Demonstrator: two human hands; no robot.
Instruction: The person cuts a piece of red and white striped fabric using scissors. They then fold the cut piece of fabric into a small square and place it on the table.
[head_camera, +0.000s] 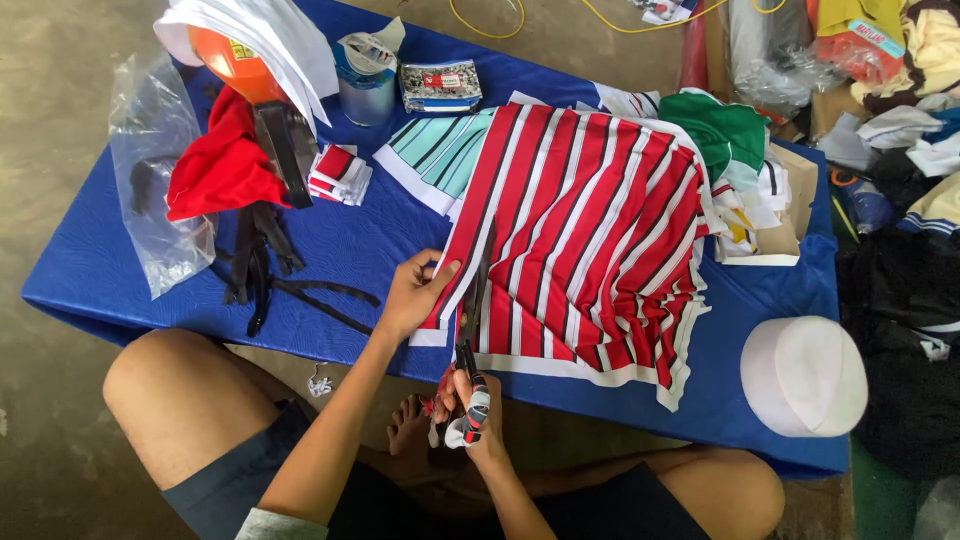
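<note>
Blue quilted mat (330, 250) carries a red, white and black striped fabric stack (590, 230) near its front edge; left hand (415, 293) pins the cloth's corner, right hand (470, 400) clasps long-bladed metal scissors (474, 310) cutting in.

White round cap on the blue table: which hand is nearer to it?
Right. The right hand, working the scissors at the table's near edge, lies left of the white cap; the left hand, pressing the striped fabric, is farther left.
</note>
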